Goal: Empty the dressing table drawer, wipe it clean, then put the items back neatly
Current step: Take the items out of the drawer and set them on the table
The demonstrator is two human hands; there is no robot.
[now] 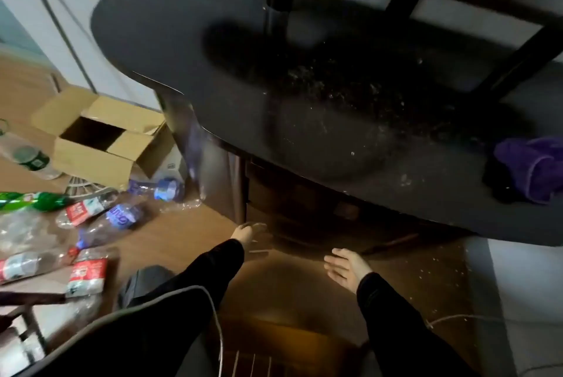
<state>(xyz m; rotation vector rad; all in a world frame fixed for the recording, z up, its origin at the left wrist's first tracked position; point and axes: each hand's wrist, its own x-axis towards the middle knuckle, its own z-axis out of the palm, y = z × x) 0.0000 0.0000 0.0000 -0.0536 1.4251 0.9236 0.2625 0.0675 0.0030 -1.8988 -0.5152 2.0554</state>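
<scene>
Dark drawer (300, 203) at 12 o'clock; right hand (347, 267) grip apart, left hand (245, 232) blurred, cannot tell; hasty yank could spill contents.

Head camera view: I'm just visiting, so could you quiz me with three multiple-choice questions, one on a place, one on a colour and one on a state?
1. Where does the crumpled purple cloth lie?
A) on the floor
B) on the dark oval dressing table top
C) inside a box

2. What colour are the person's sleeves?
A) black
B) white
C) red

3. The brown cardboard box on the floor is:
A) taped shut
B) crushed flat
C) open at the top

Answers:
1 B: the cloth sits at the top's right end.
2 A: both forearms are covered in black.
3 C: its flaps stand apart over a dark inside.
</scene>
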